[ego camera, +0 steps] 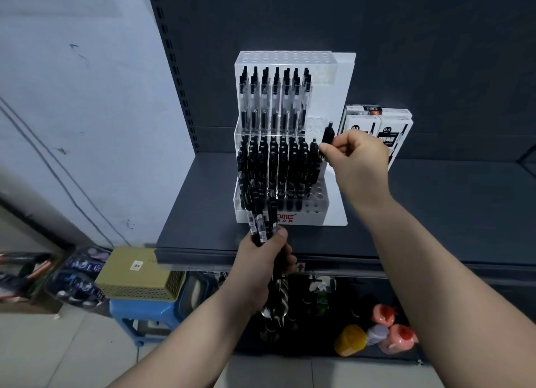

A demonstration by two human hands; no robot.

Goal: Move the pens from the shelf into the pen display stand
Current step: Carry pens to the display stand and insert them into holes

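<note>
The pen display stand [280, 202] on the shelf [406, 208] is looking mostly filled, with only right-hand holes showing empty. The right hand [358, 153] is pinching a single pen [327, 135] above them, while the left hand [265, 260] is gripping a bundle of pens [261, 213] awaiting placement.

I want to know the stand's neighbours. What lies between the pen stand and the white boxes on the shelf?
In the head view, the right hand, holding one pen, sits between the stand and the boxes.
</note>
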